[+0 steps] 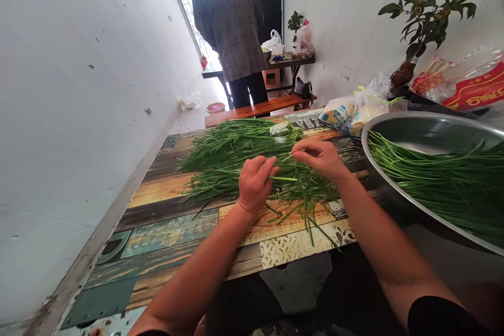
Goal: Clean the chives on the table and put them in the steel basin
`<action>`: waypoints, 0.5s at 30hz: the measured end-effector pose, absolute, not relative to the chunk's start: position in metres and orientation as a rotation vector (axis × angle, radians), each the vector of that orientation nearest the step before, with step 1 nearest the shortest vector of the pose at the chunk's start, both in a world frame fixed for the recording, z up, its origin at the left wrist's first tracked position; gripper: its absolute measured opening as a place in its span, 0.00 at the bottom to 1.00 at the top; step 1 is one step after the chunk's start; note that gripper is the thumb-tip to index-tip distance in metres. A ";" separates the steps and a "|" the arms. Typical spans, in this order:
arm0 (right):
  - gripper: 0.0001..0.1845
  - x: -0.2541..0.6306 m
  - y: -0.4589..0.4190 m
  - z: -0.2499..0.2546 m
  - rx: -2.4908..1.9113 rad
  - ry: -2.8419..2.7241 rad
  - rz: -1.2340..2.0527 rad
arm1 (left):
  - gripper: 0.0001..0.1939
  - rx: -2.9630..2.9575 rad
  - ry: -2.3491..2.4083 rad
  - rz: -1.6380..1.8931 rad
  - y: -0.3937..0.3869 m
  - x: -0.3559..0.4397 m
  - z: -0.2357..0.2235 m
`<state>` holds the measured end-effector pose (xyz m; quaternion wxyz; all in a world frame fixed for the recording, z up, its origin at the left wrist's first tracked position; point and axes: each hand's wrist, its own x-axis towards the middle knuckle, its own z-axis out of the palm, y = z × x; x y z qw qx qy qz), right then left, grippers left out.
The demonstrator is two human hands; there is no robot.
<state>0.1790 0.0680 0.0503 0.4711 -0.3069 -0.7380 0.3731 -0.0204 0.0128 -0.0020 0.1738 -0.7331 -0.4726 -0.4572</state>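
My left hand is closed around a few garlic chive stalks, whose pale ends stick out to the right. Just to its right, my right hand pinches the pale tip of a stalk between thumb and fingers. Behind both hands lies a pile of garlic chives with leaves pointing left, and the bundles at its right end are bound with whitish tape. Loose trimmings and bent leaves are scattered on the table below my right hand.
A large metal basin holding many long chives stands at the right. Behind it are plastic bags and a plant in a brown vase. The patterned table borders the left wall. Beyond a red bench, a person stands facing away.
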 end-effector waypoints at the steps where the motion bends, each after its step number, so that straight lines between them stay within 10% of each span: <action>1: 0.11 0.176 0.064 0.051 -0.723 -1.833 0.960 | 0.12 -2.116 -1.317 -1.279 0.013 -0.020 -0.002; 15: 0.09 0.163 0.062 0.041 -0.812 -1.905 0.930 | 0.11 -2.225 -1.256 -1.227 0.015 -0.013 -0.004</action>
